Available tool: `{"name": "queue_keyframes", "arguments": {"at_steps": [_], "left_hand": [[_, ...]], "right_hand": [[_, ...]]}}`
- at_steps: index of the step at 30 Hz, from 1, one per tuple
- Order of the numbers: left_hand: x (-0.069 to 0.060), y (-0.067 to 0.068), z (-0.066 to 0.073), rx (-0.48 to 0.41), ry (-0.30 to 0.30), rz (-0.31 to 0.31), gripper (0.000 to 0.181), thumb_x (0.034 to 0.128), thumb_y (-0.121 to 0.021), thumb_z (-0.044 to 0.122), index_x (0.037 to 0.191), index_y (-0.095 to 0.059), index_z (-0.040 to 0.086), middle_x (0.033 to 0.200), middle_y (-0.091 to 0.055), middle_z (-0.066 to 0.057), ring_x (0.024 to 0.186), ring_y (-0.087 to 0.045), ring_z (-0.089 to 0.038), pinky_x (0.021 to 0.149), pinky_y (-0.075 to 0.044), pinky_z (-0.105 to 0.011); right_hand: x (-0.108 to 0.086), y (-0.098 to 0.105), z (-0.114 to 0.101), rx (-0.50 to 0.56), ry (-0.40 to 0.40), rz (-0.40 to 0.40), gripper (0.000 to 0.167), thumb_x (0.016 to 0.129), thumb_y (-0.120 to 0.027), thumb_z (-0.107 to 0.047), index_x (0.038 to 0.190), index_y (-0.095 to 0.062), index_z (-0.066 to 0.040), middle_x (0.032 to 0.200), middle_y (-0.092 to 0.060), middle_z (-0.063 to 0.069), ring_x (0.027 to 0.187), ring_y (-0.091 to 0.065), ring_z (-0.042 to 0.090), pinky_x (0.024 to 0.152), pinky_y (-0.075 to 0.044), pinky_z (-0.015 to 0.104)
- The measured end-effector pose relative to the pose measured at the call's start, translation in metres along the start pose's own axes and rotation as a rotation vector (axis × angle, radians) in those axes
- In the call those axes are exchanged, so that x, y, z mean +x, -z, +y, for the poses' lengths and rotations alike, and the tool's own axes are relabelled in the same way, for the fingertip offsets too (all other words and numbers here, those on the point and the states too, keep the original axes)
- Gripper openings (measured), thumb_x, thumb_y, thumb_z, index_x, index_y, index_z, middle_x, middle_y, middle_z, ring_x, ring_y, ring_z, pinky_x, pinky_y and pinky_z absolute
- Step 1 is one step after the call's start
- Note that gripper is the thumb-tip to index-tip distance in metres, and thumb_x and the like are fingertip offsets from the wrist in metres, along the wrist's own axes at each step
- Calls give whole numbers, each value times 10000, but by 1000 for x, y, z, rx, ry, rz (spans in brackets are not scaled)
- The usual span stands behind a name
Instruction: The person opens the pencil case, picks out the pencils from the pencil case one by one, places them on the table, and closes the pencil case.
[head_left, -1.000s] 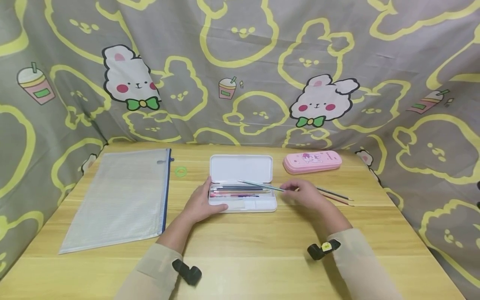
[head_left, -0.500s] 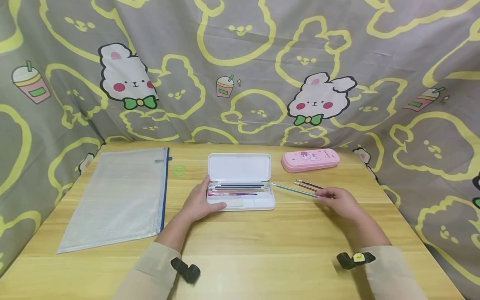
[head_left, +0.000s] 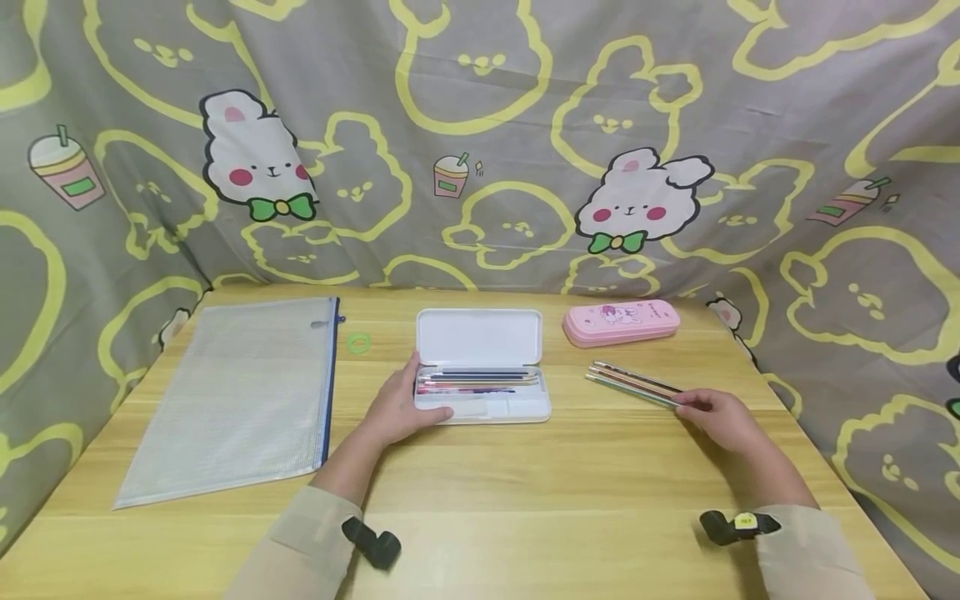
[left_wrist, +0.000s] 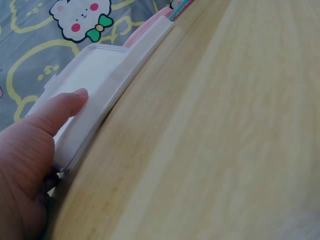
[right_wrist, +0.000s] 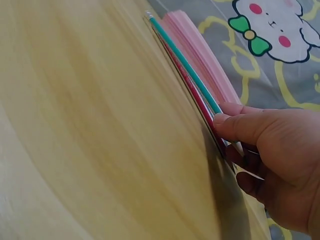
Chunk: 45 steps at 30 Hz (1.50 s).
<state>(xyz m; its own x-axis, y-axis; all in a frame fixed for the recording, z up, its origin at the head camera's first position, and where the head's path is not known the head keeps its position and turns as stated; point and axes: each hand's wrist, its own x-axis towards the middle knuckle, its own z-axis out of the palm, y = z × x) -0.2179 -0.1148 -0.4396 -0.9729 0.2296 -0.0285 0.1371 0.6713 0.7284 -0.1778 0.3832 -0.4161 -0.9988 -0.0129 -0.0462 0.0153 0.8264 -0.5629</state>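
An open white pencil case (head_left: 480,337) stands mid-table, its lid leaning back. Several pencils and pens (head_left: 480,380) lie in its rear compartment. My left hand (head_left: 396,403) grips the case's left end, the thumb over the front rim and the fingers at the side; the left wrist view shows the thumb on the white edge (left_wrist: 107,97). Over to the right, my right hand (head_left: 722,418) pinches a teal pencil (right_wrist: 186,65) by its end between thumb and fingers. Two other pencils (head_left: 637,375), one dark and one reddish, lie alongside it on the table.
A closed pink pencil case (head_left: 622,322) sits at the back right. To the left lies a mesh zip pouch (head_left: 240,392) with a blue edge, and a small green ring (head_left: 359,342) beside it. A patterned curtain (head_left: 510,125) encloses the wooden table (head_left: 540,517).
My right hand has carried the teal pencil rightward from over the white case and lowered it beside the two other pencils. The left hand has stayed on the case.
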Motion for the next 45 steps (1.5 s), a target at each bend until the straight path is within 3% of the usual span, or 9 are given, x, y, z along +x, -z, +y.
{"name": "queue_keyframes", "arguments": {"at_steps": [22, 29, 33, 38, 45], "left_hand": [[0, 0, -2, 5, 2, 10, 1188, 744, -793, 505, 1570, -91, 19, 1547, -311, -276, 1395, -370, -432, 1135, -333, -555], [-1, 0, 0, -2, 11, 4, 1186, 746, -791, 506, 1572, -89, 27, 1554, -302, -269, 1402, -360, -429, 1141, -325, -553], [-2, 1, 0, -3, 12, 5, 1186, 745, -791, 508, 1572, -90, 28, 1553, -304, -269, 1401, -362, -429, 1140, -326, -555], [-1, 0, -1, -5, 14, 7, 1187, 745, -794, 503, 1572, -89, 27, 1557, -292, -276, 1410, -345, -440, 1145, -316, -560], [0, -1, 0, -2, -3, 10, 1186, 743, -796, 498, 1571, -92, 22, 1559, -290, -277, 1418, -333, -441, 1150, -310, -556]], "right_hand": [[2, -3, 6, -64, -33, 5, 287, 946, -648, -259, 1088, -716, -19, 1110, -681, 225, 1028, -597, 318, 818, -453, 374], [4, -5, 3, -51, -13, 15, 277, 932, -664, -250, 1093, -718, -30, 1105, -691, 198, 963, -593, 215, 789, -458, 305], [7, -11, -8, 5, 0, 24, 300, 925, -677, -254, 1118, -708, -25, 1072, -696, 163, 875, -554, 112, 723, -462, 232], [16, -25, -35, 96, 7, -4, 330, 931, -671, -234, 1176, -678, -12, 1047, -682, 138, 844, -534, 120, 683, -462, 212], [32, -48, -80, 120, 116, -33, 257, 921, -677, -182, 1131, -700, -37, 1051, -703, 125, 959, -606, 183, 817, -484, 304]]}}
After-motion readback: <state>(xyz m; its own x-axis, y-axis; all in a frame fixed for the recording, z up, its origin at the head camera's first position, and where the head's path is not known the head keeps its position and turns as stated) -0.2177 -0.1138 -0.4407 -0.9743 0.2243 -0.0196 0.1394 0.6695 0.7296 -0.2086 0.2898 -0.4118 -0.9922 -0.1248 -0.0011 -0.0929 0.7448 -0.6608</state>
